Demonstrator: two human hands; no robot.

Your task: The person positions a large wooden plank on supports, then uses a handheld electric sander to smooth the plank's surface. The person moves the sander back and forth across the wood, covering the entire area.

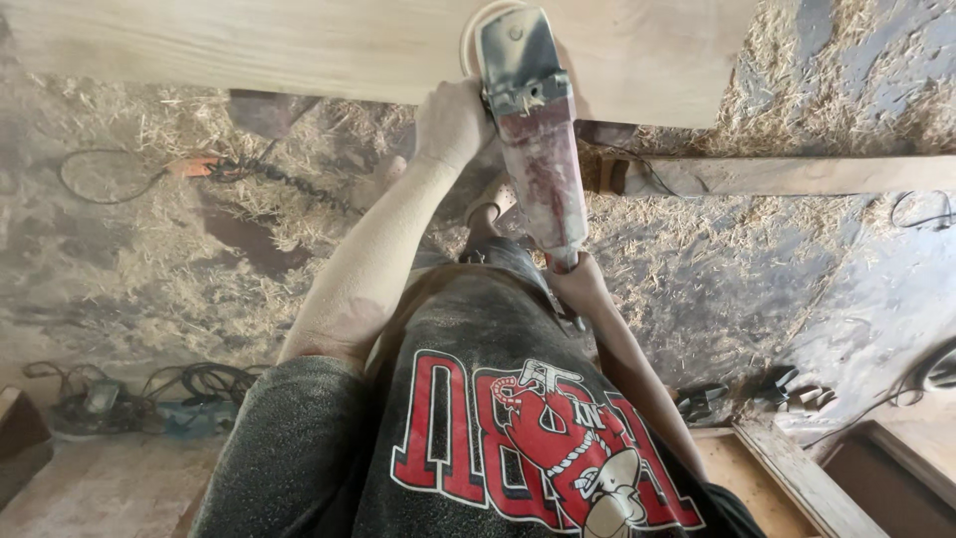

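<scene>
- My left hand is wrapped tight around the side grip of the angle grinder, fingers curled shut on it.
- My right hand clutches the tail end of the grinder's dusty red body, close against my belly.
- The grinder's disc end rests on the edge of the pale wooden board lying across the top of my view.
- A wooden box frame sits at lower right by my elbow; I cannot tell what lies inside it.
- Wood shavings cover the floor beneath the board.
- A twisted cable with an orange plug trails on the left, and a wooden beam lies on the right, just under the board.
- Coiled cords lie at lower left.
</scene>
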